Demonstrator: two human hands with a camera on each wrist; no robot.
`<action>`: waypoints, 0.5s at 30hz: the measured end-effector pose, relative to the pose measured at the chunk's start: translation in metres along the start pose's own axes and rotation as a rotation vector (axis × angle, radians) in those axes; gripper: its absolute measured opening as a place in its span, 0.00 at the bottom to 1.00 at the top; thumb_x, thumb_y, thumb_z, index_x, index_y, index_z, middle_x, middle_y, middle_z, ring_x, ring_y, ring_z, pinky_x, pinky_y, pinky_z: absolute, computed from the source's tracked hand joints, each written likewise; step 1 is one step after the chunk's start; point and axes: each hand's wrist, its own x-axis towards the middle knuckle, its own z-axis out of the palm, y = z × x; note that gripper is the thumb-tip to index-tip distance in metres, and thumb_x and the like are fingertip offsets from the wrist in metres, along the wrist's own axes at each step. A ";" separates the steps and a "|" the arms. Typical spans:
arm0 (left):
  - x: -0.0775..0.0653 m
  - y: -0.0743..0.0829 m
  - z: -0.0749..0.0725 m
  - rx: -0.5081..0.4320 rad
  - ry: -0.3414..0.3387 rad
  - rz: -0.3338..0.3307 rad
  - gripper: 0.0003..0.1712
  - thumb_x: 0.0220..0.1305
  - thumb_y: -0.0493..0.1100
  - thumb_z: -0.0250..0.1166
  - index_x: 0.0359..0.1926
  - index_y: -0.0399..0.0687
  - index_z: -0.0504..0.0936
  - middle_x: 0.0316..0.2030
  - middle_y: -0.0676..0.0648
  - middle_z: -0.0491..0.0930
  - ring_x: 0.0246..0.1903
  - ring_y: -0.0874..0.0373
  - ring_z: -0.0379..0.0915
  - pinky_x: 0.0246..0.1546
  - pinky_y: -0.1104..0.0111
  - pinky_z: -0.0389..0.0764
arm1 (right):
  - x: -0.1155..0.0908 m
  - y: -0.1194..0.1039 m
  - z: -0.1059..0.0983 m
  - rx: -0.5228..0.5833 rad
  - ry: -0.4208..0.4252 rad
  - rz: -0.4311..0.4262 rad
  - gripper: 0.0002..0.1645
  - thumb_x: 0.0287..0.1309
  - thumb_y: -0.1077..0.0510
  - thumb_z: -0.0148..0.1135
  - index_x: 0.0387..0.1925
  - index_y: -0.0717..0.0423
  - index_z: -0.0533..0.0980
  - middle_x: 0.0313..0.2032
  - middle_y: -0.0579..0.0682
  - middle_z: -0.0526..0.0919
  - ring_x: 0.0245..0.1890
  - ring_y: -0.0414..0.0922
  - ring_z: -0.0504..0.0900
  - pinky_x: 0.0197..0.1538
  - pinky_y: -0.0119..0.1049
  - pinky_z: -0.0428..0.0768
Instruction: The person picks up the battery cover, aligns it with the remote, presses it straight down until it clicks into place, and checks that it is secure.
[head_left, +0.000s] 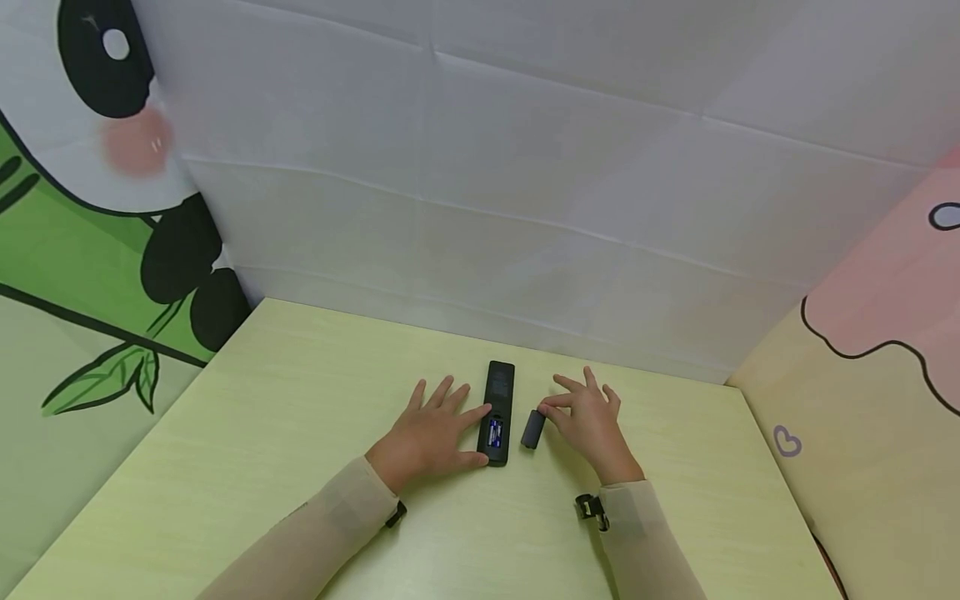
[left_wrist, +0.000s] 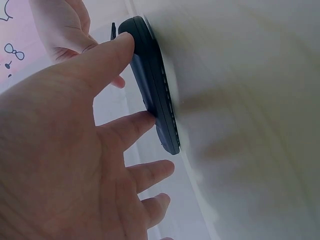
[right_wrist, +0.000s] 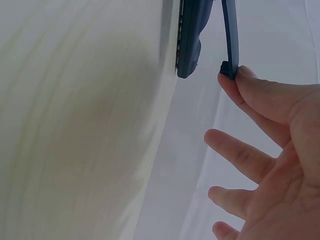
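Note:
A black remote control (head_left: 498,392) lies on the table with its back up, and batteries (head_left: 495,433) show in its uncovered compartment. My left hand (head_left: 427,440) spreads its fingers beside it. Thumb and index fingertip touch the remote's left edge, as the left wrist view also shows on the remote (left_wrist: 150,75). To the right, my right hand (head_left: 592,425) pinches the dark battery cover (head_left: 532,429) by one end between thumb and index finger. In the right wrist view the cover (right_wrist: 231,40) is held up off the table, apart from the remote (right_wrist: 192,40); the other fingers stand spread.
The pale yellow table (head_left: 300,375) meets a white cloth backdrop (head_left: 487,208) behind the remote. Printed side panels stand at left and right. Dark straps (head_left: 592,510) sit at both wrists.

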 end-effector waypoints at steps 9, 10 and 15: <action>0.001 0.002 -0.001 0.001 -0.003 -0.005 0.48 0.81 0.76 0.68 0.93 0.71 0.69 0.95 0.41 0.61 0.98 0.34 0.45 0.97 0.28 0.46 | 0.001 0.001 0.000 0.007 0.002 -0.002 0.09 0.78 0.52 0.78 0.50 0.49 0.99 0.82 0.60 0.83 0.95 0.77 0.54 0.89 0.86 0.51; 0.002 0.002 -0.001 0.001 -0.003 -0.005 0.48 0.81 0.76 0.68 0.93 0.71 0.69 0.95 0.41 0.60 0.98 0.34 0.45 0.97 0.28 0.46 | 0.001 0.001 0.000 0.008 0.002 -0.005 0.09 0.78 0.52 0.79 0.50 0.49 0.99 0.82 0.60 0.83 0.95 0.78 0.54 0.89 0.86 0.51; 0.006 0.002 0.000 0.000 -0.003 -0.010 0.49 0.81 0.77 0.68 0.93 0.71 0.69 0.95 0.41 0.61 0.98 0.35 0.45 0.97 0.28 0.46 | 0.005 0.004 -0.001 0.003 0.001 -0.016 0.09 0.78 0.52 0.79 0.49 0.49 0.99 0.82 0.60 0.84 0.95 0.77 0.55 0.89 0.86 0.52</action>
